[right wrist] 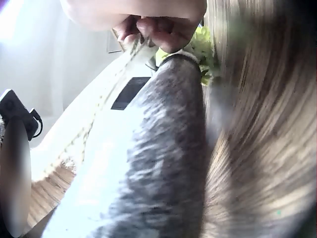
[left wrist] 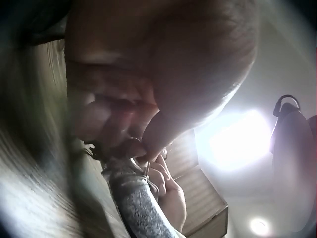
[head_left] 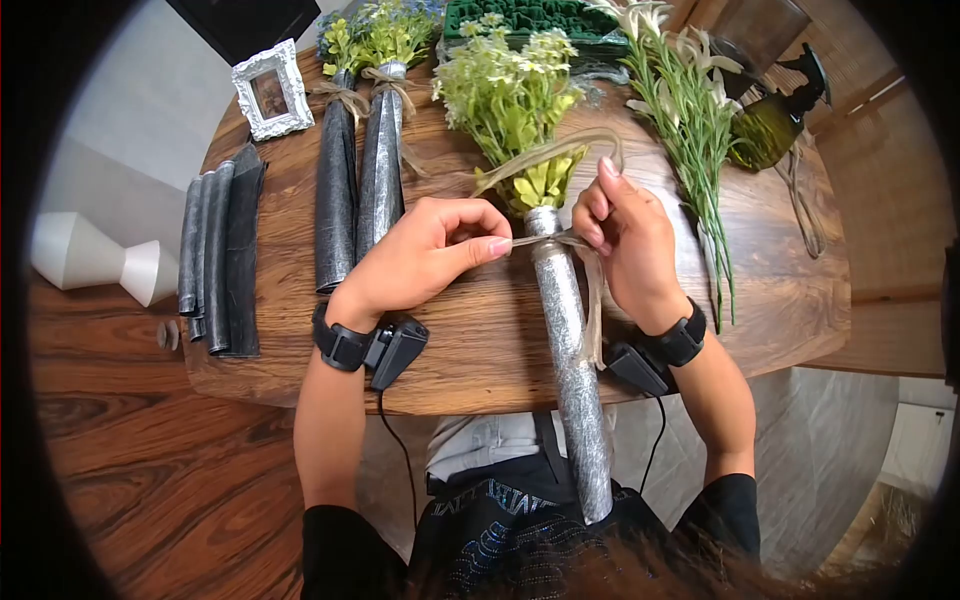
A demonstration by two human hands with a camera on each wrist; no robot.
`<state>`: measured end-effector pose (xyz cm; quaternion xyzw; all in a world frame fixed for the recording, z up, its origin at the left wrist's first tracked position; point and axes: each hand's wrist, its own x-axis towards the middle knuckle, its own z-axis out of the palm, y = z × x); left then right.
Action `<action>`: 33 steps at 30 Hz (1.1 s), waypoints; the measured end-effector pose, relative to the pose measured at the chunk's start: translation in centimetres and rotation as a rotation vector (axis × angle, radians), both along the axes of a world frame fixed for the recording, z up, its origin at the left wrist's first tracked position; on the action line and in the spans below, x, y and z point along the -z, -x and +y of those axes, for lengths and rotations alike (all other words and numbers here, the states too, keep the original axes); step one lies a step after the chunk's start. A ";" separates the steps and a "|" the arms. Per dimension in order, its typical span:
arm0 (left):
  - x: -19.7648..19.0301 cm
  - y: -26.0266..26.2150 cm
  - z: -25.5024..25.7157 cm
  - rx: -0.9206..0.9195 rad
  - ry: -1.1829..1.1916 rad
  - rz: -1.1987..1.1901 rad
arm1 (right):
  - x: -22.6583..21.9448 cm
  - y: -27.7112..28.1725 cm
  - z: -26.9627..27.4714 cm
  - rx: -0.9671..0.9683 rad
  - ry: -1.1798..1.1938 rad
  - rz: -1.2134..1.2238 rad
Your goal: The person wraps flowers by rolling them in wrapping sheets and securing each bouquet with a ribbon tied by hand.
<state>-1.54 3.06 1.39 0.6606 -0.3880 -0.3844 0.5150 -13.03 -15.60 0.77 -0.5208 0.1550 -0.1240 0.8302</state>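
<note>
A bouquet of small white flowers (head_left: 510,85) with yellow-green leaves lies across the table's front edge. Silver-grey paper (head_left: 575,375) wraps its stems into a long tube that hangs past the edge toward the person's lap. Round the tube's top runs a beige ribbon (head_left: 597,320), crossed at the front. Thumb and fingertips of the left hand (head_left: 425,255) pinch the ribbon left of the crossing. On the other side the right hand (head_left: 635,235) pinches it with curled fingers, thumb raised. One ribbon end arches over the leaves; another hangs down, seen beside the wrapping (right wrist: 171,139) in the right wrist view.
Two wrapped bouquets (head_left: 380,150) lie to the left, near a white photo frame (head_left: 272,90) and several rolled dark grey sheets (head_left: 215,255). White lilies (head_left: 685,130), a green spray bottle (head_left: 770,125) and loose ribbon (head_left: 800,210) lie right. Green foam (head_left: 545,20) sits behind.
</note>
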 end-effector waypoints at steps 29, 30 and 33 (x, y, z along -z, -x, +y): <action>-1.6 0.1 0.6 -0.501 -0.041 -0.613 | 1.9 -1.1 -1.8 0.283 0.028 0.028; -2.1 1.4 0.3 -0.526 -0.212 -0.695 | 2.0 -1.0 -1.8 0.291 0.024 0.040; -2.1 5.4 -1.6 -0.395 -0.534 -0.661 | 1.8 -1.1 -1.4 0.312 0.027 0.069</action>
